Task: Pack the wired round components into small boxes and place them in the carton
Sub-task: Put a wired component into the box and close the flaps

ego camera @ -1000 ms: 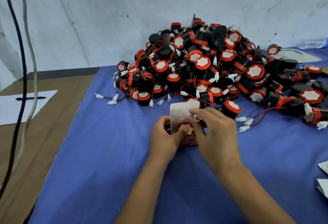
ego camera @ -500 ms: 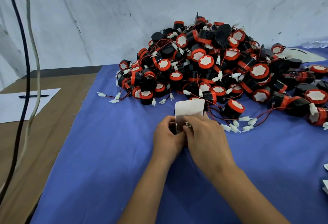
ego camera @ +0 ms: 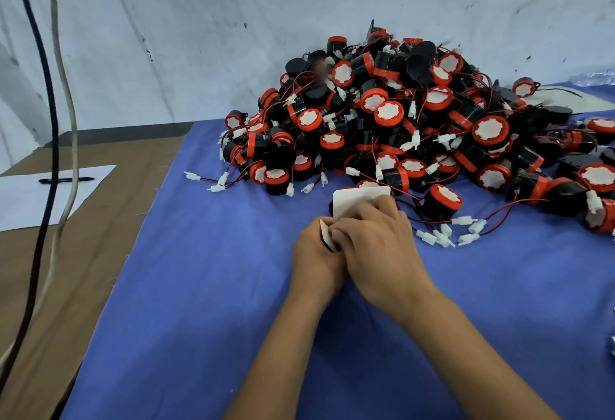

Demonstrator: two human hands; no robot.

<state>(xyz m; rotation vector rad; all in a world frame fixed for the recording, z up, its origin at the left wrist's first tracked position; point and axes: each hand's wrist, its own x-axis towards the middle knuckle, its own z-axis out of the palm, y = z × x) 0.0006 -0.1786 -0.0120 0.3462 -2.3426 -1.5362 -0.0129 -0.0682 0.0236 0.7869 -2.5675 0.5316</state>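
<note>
**Both hands close a small white box in front of the component pile**

The small white box [ego camera: 357,201] sits on the blue cloth [ego camera: 206,286] at the near edge of the pile, its upper flap standing up behind the fingers and a narrow side flap showing between the two hands. What lies inside it is hidden by the hands. The left hand [ego camera: 316,255] grasps the box from its left side, fingers curled round it with the side flap against the thumb. The right hand [ego camera: 379,246] lies over the top and front of the box, its fingers bent and pressing down on the cardboard, touching the left hand.

Just behind the box rises the heap of round components [ego camera: 416,120], black bodies with red rims and white faces, tangled in thin red and black wires that end in white plug connectors [ego camera: 442,236]. One component [ego camera: 441,201] lies just to the right of the box, apart from the right hand. A few connectors trail out onto the cloth at the left of the heap.

The cloth covers a brown surface [ego camera: 83,270], bare on the left. There a white sheet of paper [ego camera: 30,200] carries a dark pen [ego camera: 65,180]. A black cable [ego camera: 50,120] and a pale cable [ego camera: 68,93] hang down in front of it. A scuffed white wall [ego camera: 199,36] stands behind everything.
</note>
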